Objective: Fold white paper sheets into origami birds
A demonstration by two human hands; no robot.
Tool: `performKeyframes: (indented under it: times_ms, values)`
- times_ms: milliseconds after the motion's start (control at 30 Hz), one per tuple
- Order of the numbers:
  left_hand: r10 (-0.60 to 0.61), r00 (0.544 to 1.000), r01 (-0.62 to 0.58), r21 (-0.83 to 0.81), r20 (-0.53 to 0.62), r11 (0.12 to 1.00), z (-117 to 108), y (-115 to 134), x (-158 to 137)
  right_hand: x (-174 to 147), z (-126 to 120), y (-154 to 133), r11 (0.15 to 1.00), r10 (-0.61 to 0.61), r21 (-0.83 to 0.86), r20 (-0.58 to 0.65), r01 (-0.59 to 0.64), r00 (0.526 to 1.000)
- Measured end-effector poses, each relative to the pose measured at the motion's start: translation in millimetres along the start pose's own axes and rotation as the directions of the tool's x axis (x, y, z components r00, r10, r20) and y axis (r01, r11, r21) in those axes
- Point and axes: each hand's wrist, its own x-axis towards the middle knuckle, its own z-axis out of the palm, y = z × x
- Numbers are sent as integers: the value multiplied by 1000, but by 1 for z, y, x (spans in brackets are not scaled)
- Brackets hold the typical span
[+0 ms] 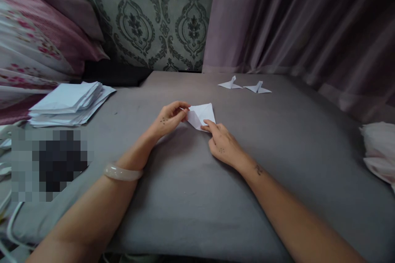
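A small white sheet of folded paper (202, 111) lies at the middle of the grey cloth-covered surface, with crease lines across it. My left hand (173, 118) pinches its left edge between thumb and fingers. On the lower right part of the paper, the fingers of my right hand (222, 141) reach out and press down, index finger extended and the others curled. Two folded paper figures with upright points, one on the left (230, 84) and one on the right (258, 87), stand farther back.
A stack of white paper (66, 100) sits at the left, in front of a dark flat object (119, 74). White cables (14, 222) run along the near left edge. A whitish bundle (379, 150) rests at the far right. Purple curtains (277, 16) hang behind.
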Motion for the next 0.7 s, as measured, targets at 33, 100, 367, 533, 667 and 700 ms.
performKeyframes:
  times_ms: [33, 100, 367, 533, 667, 700]
  values:
    - [-5, 1000, 5, 27, 8, 1000, -1, -1, 0, 0, 0, 0, 1000, -1, 1, 1, 1, 1000]
    - [21, 1000, -22, 93, 10, 995, -3, -5, -1, -1, 0, -1, 1000, 3, 4, 0, -3, 1000]
    - [357, 930, -367, 154, 91, 917, 16, -1, 2, 4, 3, 3, 990, 62, 132, -39, -56, 997]
    - [357, 934, -343, 233, -23, 910, 29, 6, -4, 7, 5, 8, 963, 145, 232, -26, -135, 989]
    - [205, 955, -124, 339, -215, 933, 29, 0, -9, 7, 5, 8, 965, 126, 236, -22, -117, 992]
    - [141, 969, -75, 303, -205, 950, 29, -3, -9, 7, 5, 8, 965, 128, 234, -22, -120, 991]
